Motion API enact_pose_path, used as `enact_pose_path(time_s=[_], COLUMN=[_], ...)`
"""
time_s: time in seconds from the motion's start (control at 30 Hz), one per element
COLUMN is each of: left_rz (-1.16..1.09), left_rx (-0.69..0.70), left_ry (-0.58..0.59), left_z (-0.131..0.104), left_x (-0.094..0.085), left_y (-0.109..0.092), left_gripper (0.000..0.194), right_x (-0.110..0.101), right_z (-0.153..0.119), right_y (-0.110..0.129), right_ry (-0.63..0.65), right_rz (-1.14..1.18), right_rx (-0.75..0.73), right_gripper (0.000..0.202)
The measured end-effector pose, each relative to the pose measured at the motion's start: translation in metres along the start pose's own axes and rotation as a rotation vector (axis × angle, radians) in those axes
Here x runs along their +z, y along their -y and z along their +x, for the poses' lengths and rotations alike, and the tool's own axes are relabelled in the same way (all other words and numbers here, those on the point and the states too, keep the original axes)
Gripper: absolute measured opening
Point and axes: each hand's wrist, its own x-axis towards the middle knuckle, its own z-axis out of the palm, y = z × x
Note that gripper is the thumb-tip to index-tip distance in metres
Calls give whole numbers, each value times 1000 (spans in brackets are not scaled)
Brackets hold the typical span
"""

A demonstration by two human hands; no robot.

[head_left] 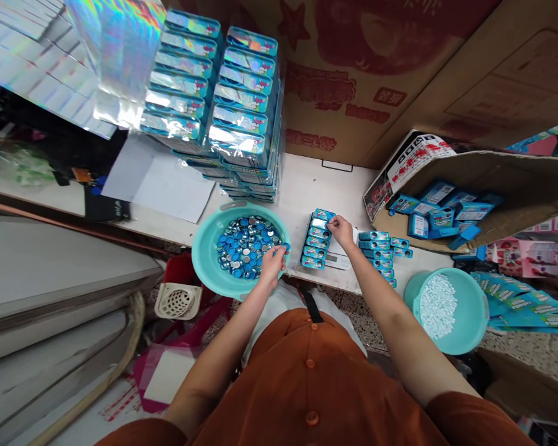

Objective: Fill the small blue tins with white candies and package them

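Note:
My left hand (273,265) is over the right rim of a turquoise basin (204,266), its fingers pinched on a small blue round cap. Blue and silver round caps (247,244) fill the middle of that basin. My right hand (342,230) touches the upper end of a row of small blue boxes (315,240), its thumb and fingertips closed together; what they grip, if anything, is too small to make out. Right of my right forearm stand more small blue boxes (376,245) in short stacks.
Tall stacks of wrapped blue boxes (242,105) stand at the back left by a white sheet (160,179). An open carton (521,179) holds loose blue boxes at the right. Near it, a turquoise tub (474,310) contains white pellets (437,306). Large brown cartons (353,74) wall the back.

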Motion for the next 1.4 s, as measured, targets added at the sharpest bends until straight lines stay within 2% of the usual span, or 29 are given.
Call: enact_pose_path(time_s=[0.13, 0.23, 0.4, 0.5, 0.63, 0.83, 0.97, 1.07, 1.2, 1.4], left_rz=[21, 29, 22, 13, -10, -34, 13, 122, 439, 905], left_rx=[4, 1, -10, -26, -38, -43, -18, 28, 276, 449], left_ry=[1, -2, -25, -35, -46, -41, -43, -25, 3, 71], left_z=[1, 2, 5, 6, 8, 11, 15, 19, 32, 53], left_x=[-1, -3, -5, -3, 1, 6, 11, 21, 46, 92], left_y=[4, 7, 7, 5, 1, -6, -11, -13, -8, 5], left_gripper=[30, 30, 29, 29, 30, 28, 28, 26, 19, 15], right_x=[1, 0, -2, -3, -6, -7, -4, -1, 2, 1], right_z=[6, 11, 24, 29, 33, 41, 41, 38, 35, 13], right_y=[-1, -3, -12, -14, -16, -18, -19, -21, -24, -32], right_ry=[-21, -51, 64, 157, 251, 234, 242, 223, 198, 178], right_rz=[-54, -91, 113, 267, 339, 150, 113, 86, 78, 418], right_rx=[34, 101, 303, 275, 214, 233, 259, 234, 186, 260], right_gripper=[12, 23, 43, 51, 48, 50, 52, 51, 52, 58])
